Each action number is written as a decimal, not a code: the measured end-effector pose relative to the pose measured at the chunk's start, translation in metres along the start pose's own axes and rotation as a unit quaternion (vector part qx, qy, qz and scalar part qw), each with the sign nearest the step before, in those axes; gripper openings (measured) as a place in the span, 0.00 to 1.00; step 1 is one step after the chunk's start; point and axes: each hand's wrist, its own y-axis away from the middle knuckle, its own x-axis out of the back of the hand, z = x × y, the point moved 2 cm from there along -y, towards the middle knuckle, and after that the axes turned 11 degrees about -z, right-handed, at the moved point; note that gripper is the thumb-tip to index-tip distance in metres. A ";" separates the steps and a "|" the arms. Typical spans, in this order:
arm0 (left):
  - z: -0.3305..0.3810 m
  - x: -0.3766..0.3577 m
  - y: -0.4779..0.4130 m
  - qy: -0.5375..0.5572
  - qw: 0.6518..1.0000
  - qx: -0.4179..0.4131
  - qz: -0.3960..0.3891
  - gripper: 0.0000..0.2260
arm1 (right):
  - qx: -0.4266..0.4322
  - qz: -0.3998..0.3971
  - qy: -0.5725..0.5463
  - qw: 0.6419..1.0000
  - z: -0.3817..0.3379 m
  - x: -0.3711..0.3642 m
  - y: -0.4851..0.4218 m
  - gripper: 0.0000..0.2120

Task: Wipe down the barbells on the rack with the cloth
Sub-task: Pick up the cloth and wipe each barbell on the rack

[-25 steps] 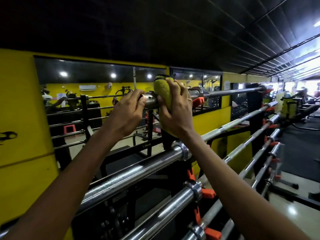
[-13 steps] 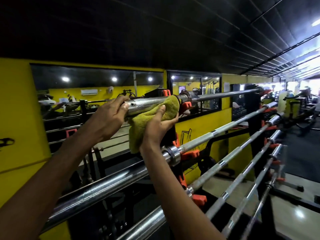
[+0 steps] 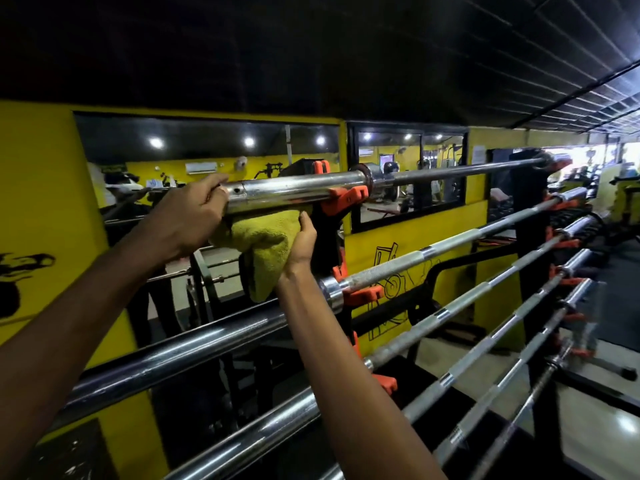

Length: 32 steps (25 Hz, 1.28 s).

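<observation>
Head view. Top barbell (image 3: 291, 195): resting on orange hooks (image 3: 349, 199) of rack (image 3: 526, 220), near-left sleeve end clamped in left hand (image 3: 187, 220). Cloth (image 3: 263, 244): wrapped over sleeve a second ago, now bunched beneath it, pinned up against underside by right hand (image 3: 303, 244), loose tail hanging toward second barbell (image 3: 381, 271). Hands apart, cloth between. Reading: upper face likely done, underside in progress; shaft and lower bars probably pending. Edges: hook just right of right hand, collar beyond, capping rightward strokes. Open room: leftward only to left hand; downward, gap above second barbell.
</observation>
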 end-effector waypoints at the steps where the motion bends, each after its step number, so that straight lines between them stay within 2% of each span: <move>1: 0.004 -0.003 0.001 -0.008 1.000 -0.002 0.016 0.19 | -0.006 0.011 0.052 0.999 -0.001 0.005 0.003 0.25; 3: 0.014 -0.008 0.000 -0.044 0.997 -0.028 0.052 0.19 | 0.031 0.061 0.179 0.981 -0.005 0.013 0.015 0.30; 4: 0.018 -0.012 -0.002 -0.056 0.996 -0.045 0.060 0.19 | 0.090 0.089 0.265 0.956 -0.012 0.015 0.021 0.30; 5: 0.021 -0.014 -0.005 -0.044 0.996 -0.054 0.059 0.18 | 0.163 0.099 0.362 0.912 -0.021 0.014 0.025 0.28; 7: 0.020 -0.015 -0.012 0.005 0.997 -0.056 0.045 0.17 | 0.271 0.079 0.565 0.775 -0.039 0.004 0.027 0.29; 9: 0.018 -0.020 -0.015 0.017 0.997 -0.069 0.036 0.17 | 0.286 0.078 0.727 0.619 -0.056 -0.004 0.014 0.32; 10: 0.016 -0.023 -0.016 0.009 0.996 -0.079 0.037 0.17 | 0.274 0.084 0.778 0.559 -0.068 -0.010 0.005 0.32; 11: 0.014 -0.025 -0.014 -0.004 0.996 -0.085 0.040 0.17 | 0.258 0.091 0.809 0.520 -0.083 -0.015 -0.007 0.32; 12: 0.013 -0.027 -0.014 -0.025 0.995 -0.088 0.045 0.17 | 0.231 0.106 0.825 0.504 -0.099 -0.021 -0.019 0.31; 14: 0.013 -0.027 -0.010 -0.099 0.989 -0.090 0.061 0.18 | 0.167 0.134 0.833 0.510 -0.116 -0.035 -0.035 0.28; 16: 0.016 -0.027 -0.010 -0.208 0.972 -0.085 0.073 0.20 | 0.154 0.088 0.842 0.509 -0.102 -0.045 -0.036 0.26; 17: 0.018 -0.026 -0.010 -0.251 0.962 -0.081 0.072 0.22 | 0.186 0.043 0.849 0.492 -0.091 -0.046 -0.028 0.24; 19: 0.019 -0.028 -0.010 -0.290 0.953 -0.068 0.060 0.25 | 0.246 -0.021 0.871 0.424 -0.084 -0.038 -0.014 0.24; 20: 0.018 -0.030 -0.011 -0.296 0.951 -0.064 0.057 0.25 | 0.244 -0.024 0.883 0.399 -0.092 -0.034 -0.013 0.24; 21: 0.019 -0.031 -0.011 -0.301 0.950 -0.060 0.052 0.26 | 0.226 0.002 0.892 0.391 -0.103 -0.032 -0.017 0.24; 23: 0.021 -0.033 -0.011 -0.319 0.945 -0.058 0.051 0.26 | 0.176 0.063 0.895 0.405 -0.119 -0.036 -0.027 0.22; 25: 0.025 -0.032 -0.012 -0.330 0.940 -0.066 0.051 0.25 | 0.152 0.038 0.907 0.392 -0.116 -0.046 -0.029 0.24; 26: 0.026 -0.030 -0.013 -0.328 0.941 -0.070 0.042 0.24 | 0.149 0.002 0.905 0.398 -0.116 -0.048 -0.026 0.23; 28: 0.026 -0.027 -0.016 -0.327 0.941 -0.081 0.036 0.24 | 0.165 -0.036 0.878 0.448 -0.136 -0.050 -0.016 0.20; 30: 0.027 -0.025 -0.015 -0.345 0.933 -0.089 0.047 0.28 | 0.191 -0.007 0.842 0.504 -0.175 -0.049 -0.010 0.17; 32: 0.026 -0.025 -0.017 -0.366 0.927 -0.081 0.025 0.31 | 0.202 0.046 0.831 0.517 -0.210 -0.045 -0.012 0.17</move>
